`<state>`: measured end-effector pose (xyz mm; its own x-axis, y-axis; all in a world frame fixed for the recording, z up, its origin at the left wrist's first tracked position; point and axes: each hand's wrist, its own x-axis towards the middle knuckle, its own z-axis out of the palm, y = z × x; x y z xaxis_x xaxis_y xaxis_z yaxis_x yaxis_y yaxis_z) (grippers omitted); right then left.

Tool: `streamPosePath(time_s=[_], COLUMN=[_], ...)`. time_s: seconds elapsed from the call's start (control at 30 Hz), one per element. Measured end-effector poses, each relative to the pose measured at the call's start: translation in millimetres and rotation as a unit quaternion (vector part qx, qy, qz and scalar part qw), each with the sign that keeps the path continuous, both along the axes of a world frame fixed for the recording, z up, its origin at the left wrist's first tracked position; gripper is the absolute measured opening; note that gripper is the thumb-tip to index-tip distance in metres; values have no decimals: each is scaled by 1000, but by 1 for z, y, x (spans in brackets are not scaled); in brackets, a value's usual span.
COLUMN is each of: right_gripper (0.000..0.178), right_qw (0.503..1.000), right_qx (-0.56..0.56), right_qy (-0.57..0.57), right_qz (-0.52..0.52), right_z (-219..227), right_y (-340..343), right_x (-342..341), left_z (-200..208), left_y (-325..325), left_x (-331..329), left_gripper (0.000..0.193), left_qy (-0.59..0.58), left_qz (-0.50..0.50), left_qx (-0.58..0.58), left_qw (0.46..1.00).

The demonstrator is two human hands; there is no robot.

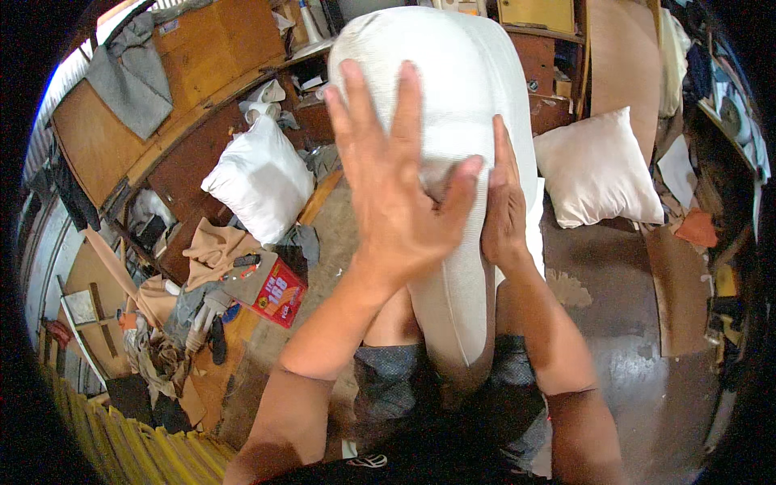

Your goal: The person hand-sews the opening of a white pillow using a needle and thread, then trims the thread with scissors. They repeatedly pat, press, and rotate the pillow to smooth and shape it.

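A large white padded piece (pixel 461 61), covered in ribbed fabric with a rounded far end, stands in front of me. Its near part narrows into a paler grey-beige strip of cloth that hangs between my knees. My left hand (pixel 396 178) lies over the upper face of the padding with its fingers spread. Along the right side of the piece rests my right hand (pixel 505 202), its fingers stretched out flat against the fabric. Neither hand has its fingers wrapped round anything. The underside of the padded piece is hidden.
White pillows stand left (pixel 259 182) and right (pixel 598 170) of the padded piece. A red box (pixel 280 293) and a heap of cloth (pixel 162 356) lie at the left. Behind is a wooden bench (pixel 218 48) with a grey cloth (pixel 133 77). Yellow corrugated material (pixel 121 436) fills the lower left.
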<state>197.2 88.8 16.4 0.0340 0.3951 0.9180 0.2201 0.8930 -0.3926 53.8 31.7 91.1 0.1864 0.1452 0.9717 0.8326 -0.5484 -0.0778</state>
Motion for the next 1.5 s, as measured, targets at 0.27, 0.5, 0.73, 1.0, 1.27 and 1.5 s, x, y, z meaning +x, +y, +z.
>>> streamPosePath(time_s=[0.27,0.5,0.73,1.0,1.27,1.5], right_gripper=[61,66,72,60,77,86], right_qw=[998,1000,996,1000,967,965], right_qx=[68,15,-38,-7,-219,-234], right_qy=[7,-10,56,9,32,-36], right_qz=[-18,24,51,29,124,115], right_z=[-26,-64,-83,-68,-118,-121], right_y=[8,-15,-10,4,-68,-76], right_x=[-20,-23,-21,-16,-8,-6], left_z=[-11,-157,-134,-120,-123,-172], left_y=[-3,53,-34,-45,-59,-61], left_x=[-14,-91,-12,15,16,-8], left_gripper=[82,63,65,106,105,90], left_qy=[-68,-477,-522,-99,-188,-335], left_qz=[-114,-362,-299,-45,-50,-88], left_qx=[-23,-349,-400,-226,-249,-288], left_qw=[991,721,691,968,949,893])
